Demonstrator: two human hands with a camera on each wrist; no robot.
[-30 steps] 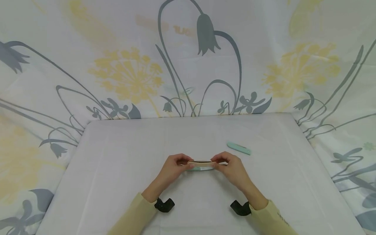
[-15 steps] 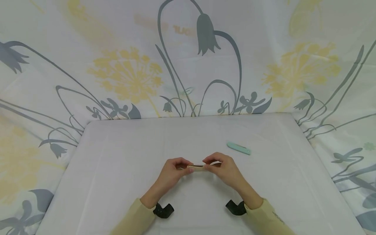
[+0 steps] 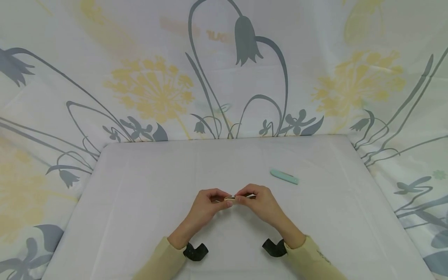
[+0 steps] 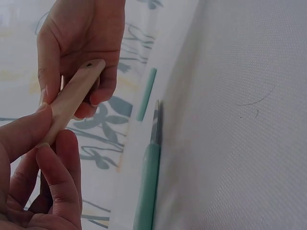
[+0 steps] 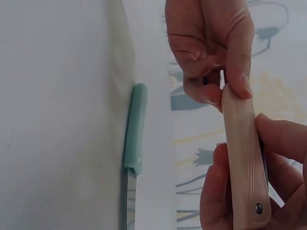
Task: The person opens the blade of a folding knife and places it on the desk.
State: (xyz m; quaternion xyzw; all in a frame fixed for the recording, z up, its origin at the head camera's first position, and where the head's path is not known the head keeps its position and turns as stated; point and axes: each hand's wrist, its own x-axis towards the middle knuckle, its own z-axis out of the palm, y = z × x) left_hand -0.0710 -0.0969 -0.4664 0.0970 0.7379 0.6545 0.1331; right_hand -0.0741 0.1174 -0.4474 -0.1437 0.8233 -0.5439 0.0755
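Observation:
A beige folding knife is held above the table between my two hands. My left hand pinches one end with thumb and fingers. My right hand grips it towards the other end, thumb on the near side. A rivet shows near one end of the beige handle, and a dark strip runs along its edge; whether a blade stands out cannot be seen. Beneath the hands an unfolded knife with a green handle and a bare blade lies on the table, hidden in the head view.
A second green knife, folded, lies beyond my right hand. White cloth covers the table. A flower-printed curtain rises along the back and sides. Black camera mounts sit at both wrists.
My right hand has slid left along the beige knife, closer to my left hand. Both hands sit slightly lower, and the green knife under them has gone out of sight in the head view.

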